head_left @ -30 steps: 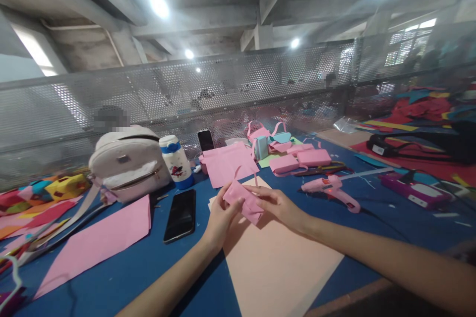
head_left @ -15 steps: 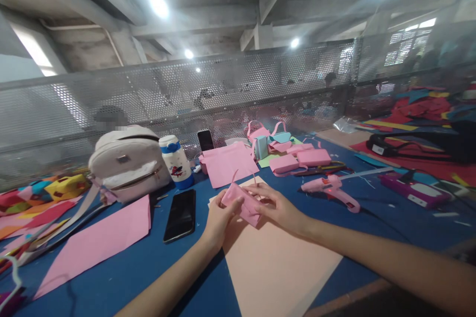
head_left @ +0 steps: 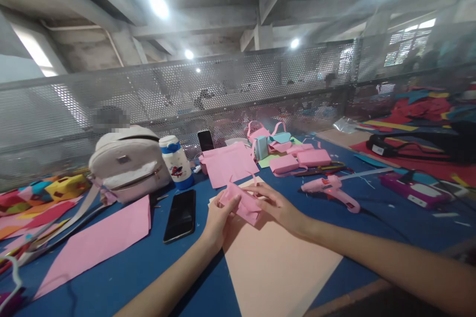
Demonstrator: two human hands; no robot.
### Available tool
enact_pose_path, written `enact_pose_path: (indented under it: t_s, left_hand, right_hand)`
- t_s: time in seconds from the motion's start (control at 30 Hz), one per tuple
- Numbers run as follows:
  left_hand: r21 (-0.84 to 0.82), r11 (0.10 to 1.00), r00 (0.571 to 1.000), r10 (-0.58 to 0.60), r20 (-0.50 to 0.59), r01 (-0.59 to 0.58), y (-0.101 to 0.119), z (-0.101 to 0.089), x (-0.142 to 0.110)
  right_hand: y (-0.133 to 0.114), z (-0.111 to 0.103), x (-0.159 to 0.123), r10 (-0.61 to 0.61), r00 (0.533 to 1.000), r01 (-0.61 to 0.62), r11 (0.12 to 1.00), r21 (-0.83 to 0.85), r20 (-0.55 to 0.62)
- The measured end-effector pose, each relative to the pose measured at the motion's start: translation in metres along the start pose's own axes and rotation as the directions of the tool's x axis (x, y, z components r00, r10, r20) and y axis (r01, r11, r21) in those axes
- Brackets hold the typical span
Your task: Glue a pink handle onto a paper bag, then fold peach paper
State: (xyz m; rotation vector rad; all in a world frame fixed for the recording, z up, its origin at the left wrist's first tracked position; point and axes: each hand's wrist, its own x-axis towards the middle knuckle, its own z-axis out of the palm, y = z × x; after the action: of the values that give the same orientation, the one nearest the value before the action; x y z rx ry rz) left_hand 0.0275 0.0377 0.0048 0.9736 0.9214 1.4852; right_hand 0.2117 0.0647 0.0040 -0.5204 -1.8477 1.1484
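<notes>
Between my two hands is a small folded pink paper bag (head_left: 243,205), with thin strips standing up from its far edge. My left hand (head_left: 220,215) grips its left end, thumb on the near face. My right hand (head_left: 280,208) holds the right end between thumb and fingers. Underneath lies a large peach paper sheet (head_left: 278,267) on the blue table (head_left: 148,272). To the right of my right hand rests a pink glue gun (head_left: 330,189), a small red light showing on it. A black phone (head_left: 180,215) lies left of my left hand.
Finished-looking pink paper boxes (head_left: 314,157) and a light blue one (head_left: 261,147) stand at the back. A white backpack (head_left: 128,163), a bottle (head_left: 175,161) and a pink sheet (head_left: 100,240) are on the left. A purple power strip (head_left: 420,190) lies right. Perforated metal panels (head_left: 230,89) close the back.
The pink paper bag has tilted slightly in my hands and its near face looks more opened and creased. My fingers have shifted a little; the things on the table have stayed put.
</notes>
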Motion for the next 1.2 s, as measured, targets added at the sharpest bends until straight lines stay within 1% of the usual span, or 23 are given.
enact_pose_path:
  t_s: [0.53, 0.77, 0.87, 0.97, 1.1, 1.2]
  left_hand:
    - [-0.005, 1.000, 1.000, 0.000, 0.004, 0.000, 0.000, 0.000, 0.000]
    - [0.021, 1.000, 1.000, 0.019, -0.010, -0.019, -0.003, -0.002, 0.002]
    - [0.035, 0.999, 0.999, 0.039, -0.016, -0.038, -0.003, -0.002, 0.002]
    - [0.054, 0.997, 0.999, 0.049, 0.000, -0.049, -0.002, -0.002, 0.002]
    - [0.098, 0.994, 0.998, 0.040, 0.055, -0.046, 0.001, 0.000, -0.002]
    - [0.125, 0.991, 0.992, 0.034, 0.123, -0.049, 0.003, 0.001, -0.006]
  right_hand:
    - [0.002, 0.001, 0.000, 0.000, 1.000, 0.000, 1.000, 0.017, -0.008]
    - [0.004, 0.002, 0.001, -0.043, 0.998, 0.043, 0.999, 0.006, -0.035]
    - [0.002, 0.001, 0.001, -0.075, 0.995, 0.074, 0.997, -0.015, -0.068]
    - [-0.001, -0.002, 0.003, -0.108, 0.986, 0.105, 0.994, -0.027, -0.127]
    - [-0.008, -0.007, 0.007, -0.129, 0.964, 0.129, 0.992, -0.012, -0.234]
    - [-0.025, -0.012, 0.013, -0.123, 0.955, 0.127, 0.992, -0.003, -0.270]
